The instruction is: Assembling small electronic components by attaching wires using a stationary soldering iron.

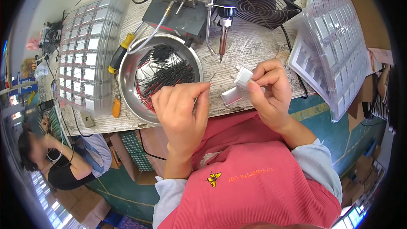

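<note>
My left hand (181,109) is closed in a pinch beside the bowl, with a short thin wire (212,77) poking out past the fingertips. Between the thumb and fingers of my right hand (272,93) is a flat silver battery cell (243,77), tilted, with small tabs at its far end. Just under it, a second silver cell (231,96) lies on the bench near the front edge. The soldering iron (224,32) hangs tip down above the bench, beyond both hands and touching neither. A round metal bowl (126,74) holds many black and red wires (171,74).
Stacked clear trays of wired cells (87,55) stand at the left, and more trays (339,46) lean at the right. A black fan (267,6) and a metal box (174,19) sit behind. A yellow-black screwdriver (121,54) lies by the bowl. Another person (72,157) sits at lower left.
</note>
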Demonstrator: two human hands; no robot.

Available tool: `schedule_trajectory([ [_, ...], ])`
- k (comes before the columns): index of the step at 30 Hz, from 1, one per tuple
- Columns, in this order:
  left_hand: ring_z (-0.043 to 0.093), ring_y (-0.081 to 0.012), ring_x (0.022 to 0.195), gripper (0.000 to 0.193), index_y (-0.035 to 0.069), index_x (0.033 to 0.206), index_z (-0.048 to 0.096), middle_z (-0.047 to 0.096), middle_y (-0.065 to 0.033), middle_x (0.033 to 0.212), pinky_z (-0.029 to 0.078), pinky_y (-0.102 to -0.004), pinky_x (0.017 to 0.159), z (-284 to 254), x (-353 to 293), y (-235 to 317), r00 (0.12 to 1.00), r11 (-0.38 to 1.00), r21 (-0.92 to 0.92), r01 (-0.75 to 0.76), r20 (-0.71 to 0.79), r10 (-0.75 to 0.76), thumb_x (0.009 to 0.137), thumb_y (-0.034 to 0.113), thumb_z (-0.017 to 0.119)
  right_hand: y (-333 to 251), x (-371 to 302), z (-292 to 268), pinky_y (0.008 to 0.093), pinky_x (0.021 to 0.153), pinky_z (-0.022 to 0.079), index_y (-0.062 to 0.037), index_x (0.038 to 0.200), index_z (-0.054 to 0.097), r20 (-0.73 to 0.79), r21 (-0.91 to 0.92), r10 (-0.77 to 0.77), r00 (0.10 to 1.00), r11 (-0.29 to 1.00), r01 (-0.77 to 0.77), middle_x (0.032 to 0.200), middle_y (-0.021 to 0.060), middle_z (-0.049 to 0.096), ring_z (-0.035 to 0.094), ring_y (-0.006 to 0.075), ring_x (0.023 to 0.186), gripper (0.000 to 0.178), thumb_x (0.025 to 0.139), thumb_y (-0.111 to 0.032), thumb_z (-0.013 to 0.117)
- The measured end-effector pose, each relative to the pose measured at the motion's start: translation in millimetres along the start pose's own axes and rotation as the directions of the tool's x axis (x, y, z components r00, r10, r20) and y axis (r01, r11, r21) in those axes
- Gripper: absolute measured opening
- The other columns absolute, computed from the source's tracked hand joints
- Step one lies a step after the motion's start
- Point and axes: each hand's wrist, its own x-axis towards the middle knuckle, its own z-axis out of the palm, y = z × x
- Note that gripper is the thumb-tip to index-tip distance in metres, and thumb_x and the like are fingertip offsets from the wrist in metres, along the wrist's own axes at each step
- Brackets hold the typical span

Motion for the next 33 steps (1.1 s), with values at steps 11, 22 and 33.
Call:
schedule_trajectory([
  [11,0.053,-0.0163,0.07,0.02,0.012,0.087,0.064,0.063,0.0019,0.078,0.034,-0.0322,0.075,6.5,7.0,0.2,0.996,0.993,0.082,-0.089,-0.015,0.09,0.071,0.005,0.072,0.4,12.5,5.4,0.0286,0.066,0.043,-0.0032,0.082,0.052,-0.007,-0.008,-0.015,1.0,1.0,0.015,0.09,0.011,0.053,0.051,0.0182,0.074,0.016,0.075,0.002,0.066],
  [22,0.052,-0.0156,0.069,0.014,0.012,0.086,0.065,0.06,0.0025,0.074,0.033,-0.0319,0.075,12.5,16.4,-0.5,0.997,0.989,0.134,-0.067,-0.023,0.071,0.073,0.008,0.071,5.3,23.0,16.7,0.0294,0.066,0.043,-0.0029,0.08,0.052,-0.044,-0.024,-0.045,0.998,0.999,0.044,0.089,0.0117,0.053,0.051,0.0202,0.076,0.018,0.072,0.002,0.068],
  [33,0.052,-0.0163,0.069,0.014,0.012,0.086,0.065,0.06,0.0021,0.073,0.033,-0.0325,0.074,13.1,21.2,-0.4,0.997,0.99,0.13,-0.055,-0.048,0.062,0.074,0.008,0.071,6.0,30.3,19.1,0.0303,0.067,0.044,-0.0029,0.08,0.052,-0.039,-0.081,-0.156,0.987,0.985,0.152,0.088,0.013,0.053,0.051,0.022,0.077,0.02,0.07,0.003,0.068],
])
